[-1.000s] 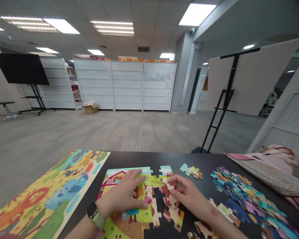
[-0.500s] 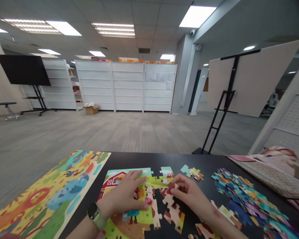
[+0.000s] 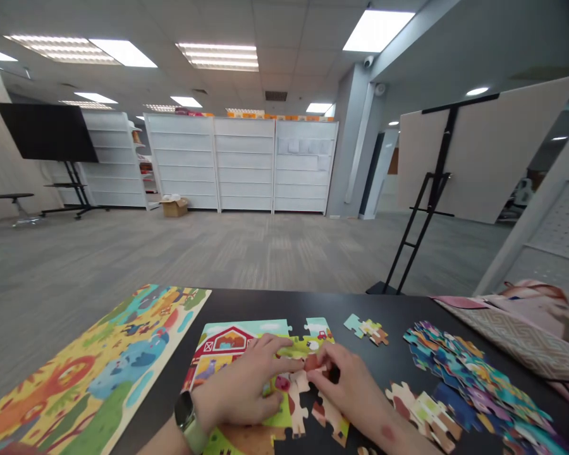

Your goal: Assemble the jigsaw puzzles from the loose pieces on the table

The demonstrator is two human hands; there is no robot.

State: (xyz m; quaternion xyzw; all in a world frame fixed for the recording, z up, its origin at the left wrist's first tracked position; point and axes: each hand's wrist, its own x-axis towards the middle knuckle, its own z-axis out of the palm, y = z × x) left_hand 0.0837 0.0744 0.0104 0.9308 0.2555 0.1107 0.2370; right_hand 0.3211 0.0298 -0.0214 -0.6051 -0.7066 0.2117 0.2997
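A partly assembled farm jigsaw puzzle (image 3: 260, 328) with a red barn and a cow lies on the dark table. My left hand (image 3: 249, 382), wearing a watch, rests on it with its fingers spread, the index tip reaching toward the cow. My right hand (image 3: 348, 382) pinches a brown-and-white puzzle piece (image 3: 312, 363) at the puzzle's right side; fingers cover part of it, and I cannot tell whether it is seated. Below the right hand, joined cow pieces (image 3: 329, 414) lie beside a gap. More loose pieces (image 3: 424, 407) sit beside my right forearm.
A small cluster of pieces (image 3: 367, 328) lies behind my right hand. Farther right is a heap of blue and purple pieces (image 3: 474, 373), near a patterned bag (image 3: 516, 328). A finished animal puzzle (image 3: 118, 360) covers the table's left side. A black easel (image 3: 422, 215) stands beyond.
My right hand has moved slightly left and down with the piece, closer to the cow. My left hand has slid down and its index finger now reaches toward that piece.
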